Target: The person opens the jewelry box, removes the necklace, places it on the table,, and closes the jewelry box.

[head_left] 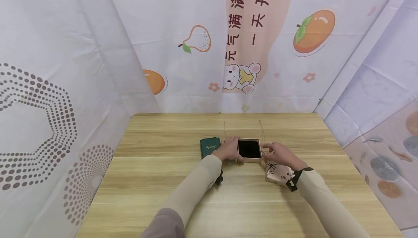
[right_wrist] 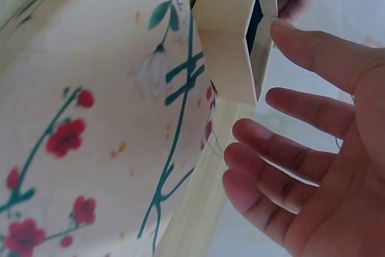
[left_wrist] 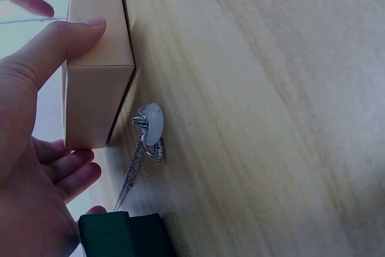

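Observation:
A shallow jewelry box [head_left: 250, 160] with pale pink walls and a black inside lies uncovered on the table. My left hand [head_left: 229, 149] holds its left end, thumb on the front wall and fingers round the far side. My right hand [head_left: 280, 155] is at the right end. In the right wrist view its fingers are spread and hold nothing; the thumb tip is close to the box edge, contact unclear. A white ring-shaped pendant [left_wrist: 155, 123] on a silver chain [left_wrist: 133, 173] lies left of the box. Another thin chain [head_left: 262, 129] lies by the right end.
A dark green jewelry box [head_left: 210, 146] with gold lettering lies beside my left hand. The floral lid [head_left: 277, 173] lies under my right wrist. Patterned curtains [head_left: 183, 96] stand behind the wooden table [head_left: 156, 187] and at both sides.

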The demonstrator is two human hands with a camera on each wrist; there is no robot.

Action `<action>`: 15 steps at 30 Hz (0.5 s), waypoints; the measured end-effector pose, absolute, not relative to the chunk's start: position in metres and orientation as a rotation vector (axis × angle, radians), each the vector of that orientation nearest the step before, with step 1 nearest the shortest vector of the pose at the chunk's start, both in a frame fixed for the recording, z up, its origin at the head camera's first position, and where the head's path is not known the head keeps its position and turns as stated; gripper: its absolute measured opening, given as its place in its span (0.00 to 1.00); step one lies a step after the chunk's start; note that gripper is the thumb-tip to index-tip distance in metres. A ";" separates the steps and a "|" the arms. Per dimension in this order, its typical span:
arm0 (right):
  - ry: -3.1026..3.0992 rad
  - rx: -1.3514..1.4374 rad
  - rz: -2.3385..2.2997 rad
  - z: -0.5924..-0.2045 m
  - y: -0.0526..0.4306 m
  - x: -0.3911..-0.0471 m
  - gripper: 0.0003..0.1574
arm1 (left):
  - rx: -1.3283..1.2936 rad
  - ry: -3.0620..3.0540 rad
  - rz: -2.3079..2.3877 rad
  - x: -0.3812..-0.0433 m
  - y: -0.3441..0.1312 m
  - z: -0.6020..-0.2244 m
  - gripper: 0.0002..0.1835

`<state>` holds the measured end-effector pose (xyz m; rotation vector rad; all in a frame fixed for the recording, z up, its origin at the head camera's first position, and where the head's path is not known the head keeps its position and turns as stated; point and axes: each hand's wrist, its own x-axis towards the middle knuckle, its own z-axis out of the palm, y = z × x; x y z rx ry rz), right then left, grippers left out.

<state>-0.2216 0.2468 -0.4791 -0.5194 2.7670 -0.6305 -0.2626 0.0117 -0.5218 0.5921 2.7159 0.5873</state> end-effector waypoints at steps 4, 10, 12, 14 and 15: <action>2.777 -0.526 -0.636 -0.480 0.254 -0.217 0.34 | 0.581 2.718 0.598 -0.262 0.012 -0.520 0.56; 2.794 -0.501 -0.573 -0.478 0.259 -0.207 0.40 | 0.573 2.720 0.605 -0.261 0.012 -0.518 0.55; 2.796 -0.485 -0.551 -0.478 0.261 -0.204 0.42 | 0.573 2.719 0.606 -0.260 0.012 -0.518 0.55; 2.794 -0.480 -0.528 -0.478 0.262 -0.201 0.45 | 0.576 2.717 0.609 -0.260 0.012 -0.518 0.55; 2.788 -0.480 -0.525 -0.478 0.263 -0.200 0.47 | 0.577 2.715 0.609 -0.260 0.012 -0.518 0.55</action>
